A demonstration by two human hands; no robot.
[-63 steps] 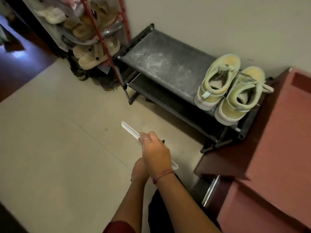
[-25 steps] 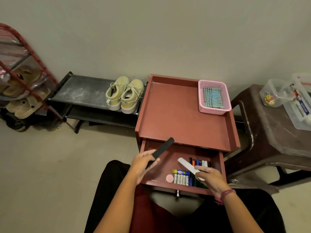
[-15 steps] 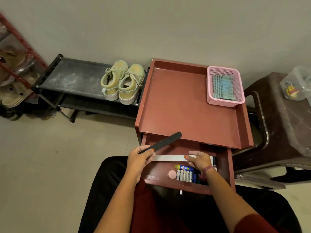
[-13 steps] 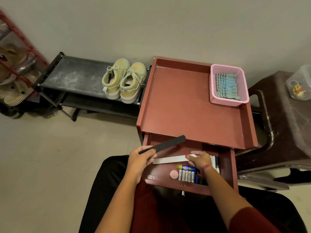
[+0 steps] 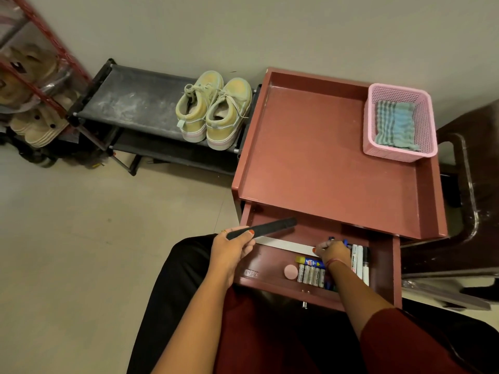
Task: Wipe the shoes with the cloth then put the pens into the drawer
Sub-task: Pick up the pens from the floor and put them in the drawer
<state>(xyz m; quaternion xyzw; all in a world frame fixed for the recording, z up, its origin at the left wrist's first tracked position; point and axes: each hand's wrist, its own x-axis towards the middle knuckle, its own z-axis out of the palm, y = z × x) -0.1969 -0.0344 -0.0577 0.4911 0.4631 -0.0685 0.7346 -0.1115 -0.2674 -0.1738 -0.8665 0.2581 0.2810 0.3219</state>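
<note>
A reddish cabinet (image 5: 337, 163) stands by a plain wall, its drawer (image 5: 270, 263) open. Your right hand (image 5: 333, 251) has lowered the flat white strip (image 5: 283, 244) in beside the pens (image 5: 359, 261), pinching its end. Your left hand (image 5: 229, 249) grips a matte black strip (image 5: 266, 227) at the drawer's left edge.

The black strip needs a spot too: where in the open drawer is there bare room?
The drawer's left half is bare, between its left wall, the white strip and the pink disc. The right half is crowded with batteries and markers.
</note>
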